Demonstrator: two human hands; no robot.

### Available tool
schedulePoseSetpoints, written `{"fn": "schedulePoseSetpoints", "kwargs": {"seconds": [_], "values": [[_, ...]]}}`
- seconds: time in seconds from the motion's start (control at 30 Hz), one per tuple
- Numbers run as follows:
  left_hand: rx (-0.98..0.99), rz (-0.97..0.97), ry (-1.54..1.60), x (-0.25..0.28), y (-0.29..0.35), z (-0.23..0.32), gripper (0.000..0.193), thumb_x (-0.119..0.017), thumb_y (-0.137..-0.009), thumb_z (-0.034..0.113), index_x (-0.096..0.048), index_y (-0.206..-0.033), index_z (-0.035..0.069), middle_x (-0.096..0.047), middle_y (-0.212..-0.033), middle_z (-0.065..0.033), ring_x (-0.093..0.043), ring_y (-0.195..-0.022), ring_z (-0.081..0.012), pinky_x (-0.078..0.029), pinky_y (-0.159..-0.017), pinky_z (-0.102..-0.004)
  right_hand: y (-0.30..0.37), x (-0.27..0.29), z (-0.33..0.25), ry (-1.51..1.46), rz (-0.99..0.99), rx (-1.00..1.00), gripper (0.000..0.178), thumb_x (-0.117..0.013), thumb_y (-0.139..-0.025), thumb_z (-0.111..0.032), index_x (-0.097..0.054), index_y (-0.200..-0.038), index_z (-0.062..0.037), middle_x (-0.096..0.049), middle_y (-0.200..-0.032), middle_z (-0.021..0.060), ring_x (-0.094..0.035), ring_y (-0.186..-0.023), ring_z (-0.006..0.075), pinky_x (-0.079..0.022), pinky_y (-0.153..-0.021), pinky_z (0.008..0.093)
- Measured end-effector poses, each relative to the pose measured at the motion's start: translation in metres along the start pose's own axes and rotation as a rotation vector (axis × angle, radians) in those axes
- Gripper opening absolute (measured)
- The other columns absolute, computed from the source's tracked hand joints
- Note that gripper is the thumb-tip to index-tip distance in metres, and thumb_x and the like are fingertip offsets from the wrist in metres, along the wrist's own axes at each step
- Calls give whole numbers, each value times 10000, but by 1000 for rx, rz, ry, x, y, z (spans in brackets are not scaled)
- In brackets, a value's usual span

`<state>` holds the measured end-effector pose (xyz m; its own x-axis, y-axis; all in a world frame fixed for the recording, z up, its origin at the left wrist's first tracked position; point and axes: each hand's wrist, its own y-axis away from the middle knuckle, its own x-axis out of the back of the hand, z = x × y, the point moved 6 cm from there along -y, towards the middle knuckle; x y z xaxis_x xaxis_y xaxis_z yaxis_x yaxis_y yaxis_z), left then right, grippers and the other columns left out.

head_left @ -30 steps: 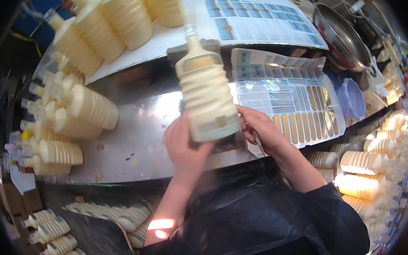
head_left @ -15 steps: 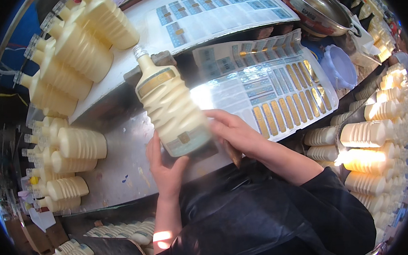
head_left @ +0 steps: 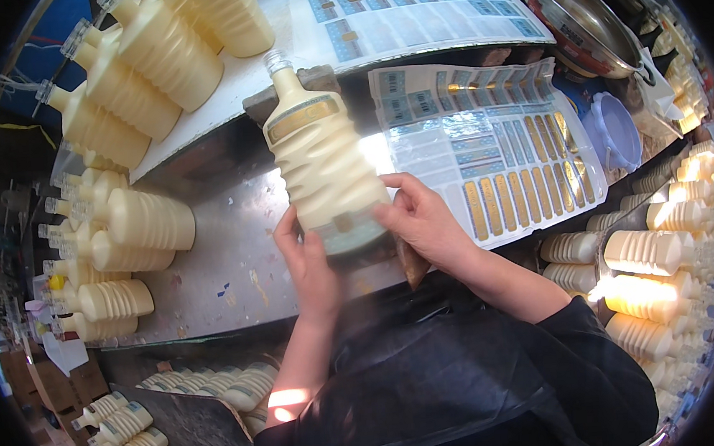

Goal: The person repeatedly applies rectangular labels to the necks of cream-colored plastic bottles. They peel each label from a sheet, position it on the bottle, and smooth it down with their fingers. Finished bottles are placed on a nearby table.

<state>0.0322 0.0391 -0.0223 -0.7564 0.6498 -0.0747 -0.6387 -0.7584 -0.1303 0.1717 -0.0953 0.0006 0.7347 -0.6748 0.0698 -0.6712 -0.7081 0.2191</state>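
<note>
Both hands (head_left: 367, 243) grip 1 cream ribbed bottle (head_left: 323, 167) above the sticker sheet (head_left: 494, 153).

A small bottling workshop. Ribbed cream bottles (head_left: 143, 219) lie stacked left of the hands; label sheets (head_left: 494, 153) lie to their right.

The base of the cream ribbed plastic bottle (head_left: 322, 169) is hidden behind the left hand (head_left: 308, 264) and right hand (head_left: 424, 222), whose fingers (head_left: 391, 213) wrap over its lower label. The print on the sheet of gold and blue stickers (head_left: 494, 149) is too small to make out. The steel bowl (head_left: 580, 25) is partly cut off by the dark rim of the view. Bottles stacked at right (head_left: 655, 283) blur into glare. The metal counter (head_left: 226, 267) runs under the person's dark sleeve (head_left: 551, 342).
</note>
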Motion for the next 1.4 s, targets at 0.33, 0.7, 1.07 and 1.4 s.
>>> {"fn": "schedulePoseSetpoints", "kwargs": {"seconds": [0.33, 0.7, 1.07, 1.4], "values": [[105, -16, 311, -5, 0, 6, 471, -418, -1116, 325, -372, -1475, 24, -468, -1445, -117, -456, -1340, -203, -342, -1161, -381, 0, 1, 1, -57, -35, -46, 490, -700, -998, -252, -533, -1387, -6, -545, -792, -41, -507, -729, 35, -434, -669, 209], [84, -33, 186, -5, 2, 4, 463, -472, -1097, 256, -342, -1476, 24, -447, -1448, -132, -464, -1320, -210, -369, -1131, -372, 1, 2, 2, 31, -23, -18, 505, -709, -996, -279, -529, -1375, 1, -496, -776, -61, -455, -700, 23, -392, -628, 204], [75, -42, 153, -5, 0, 7, 466, -464, -1099, 269, -361, -1487, 33, -443, -1451, -110, -424, -1346, -196, -308, -1166, -365, -8, 16, 2, -97, 63, -24, 370, -665, -990, -229, -613, -1283, -9, -551, -883, -36, -488, -781, 59, -422, -720, 237], [20, 39, -161, -6, -8, 4, 506, -415, -1105, 320, -346, -1476, -18, -430, -1446, -170, -413, -1351, -243, -292, -1171, -383, 29, -40, -87, 577, 41, 404, 235, -551, -972, -146, -569, -1164, -12, -649, -1045, 256, -633, -965, 472, -524, -856, 489]]}}
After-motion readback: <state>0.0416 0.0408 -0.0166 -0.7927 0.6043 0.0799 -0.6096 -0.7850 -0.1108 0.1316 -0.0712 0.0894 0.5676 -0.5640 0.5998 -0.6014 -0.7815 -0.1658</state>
